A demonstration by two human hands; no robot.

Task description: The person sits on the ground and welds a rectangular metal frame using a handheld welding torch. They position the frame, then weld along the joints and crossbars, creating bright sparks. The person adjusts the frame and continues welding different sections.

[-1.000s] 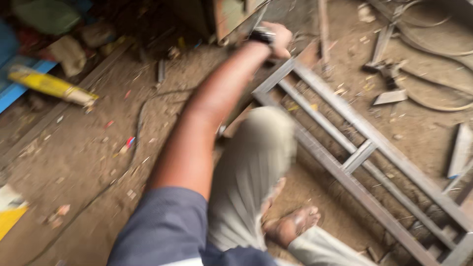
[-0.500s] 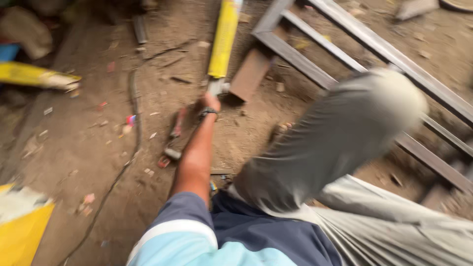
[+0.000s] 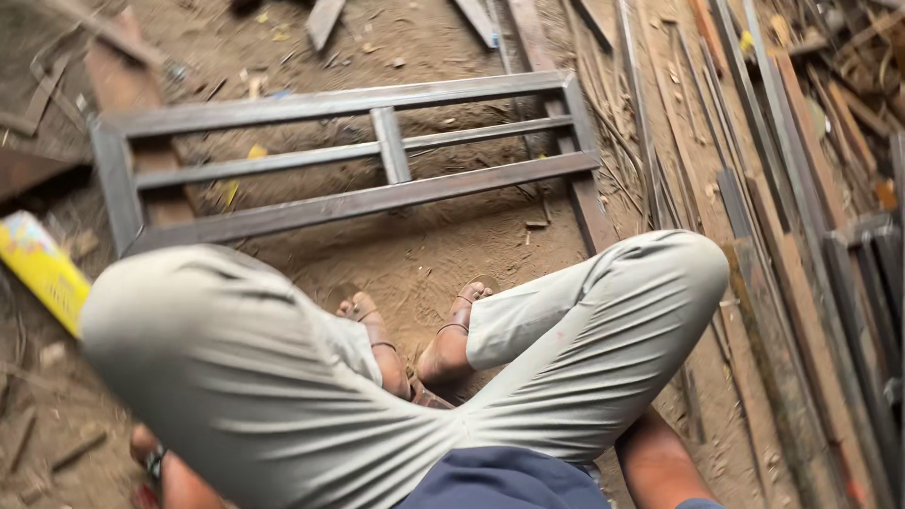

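View from above of a person squatting on a dirt floor (image 3: 424, 254), both knees in pale trousers (image 3: 283, 377) filling the lower half of the picture. Just ahead of the knees a grey metal frame (image 3: 377, 198) lies flat on the dirt, a rectangle with two long rails and one short upright between them. To the right of the frame, long metal bars (image 3: 773, 236) lie stacked side by side. To the left of the frame lies a yellow box (image 3: 38, 269). Between the frame and the person, two sandalled feet (image 3: 415, 344) rest close together. Half a second ago the left arm stretched out to a tool on the ground; now it is drawn in, and the left hand (image 3: 143, 443) shows only as a sliver below the left knee, far from the frame, so whether it is open or gripping anything cannot be told. The right forearm (image 3: 655, 462) shows at the bottom edge, and its hand is hidden behind the leg.
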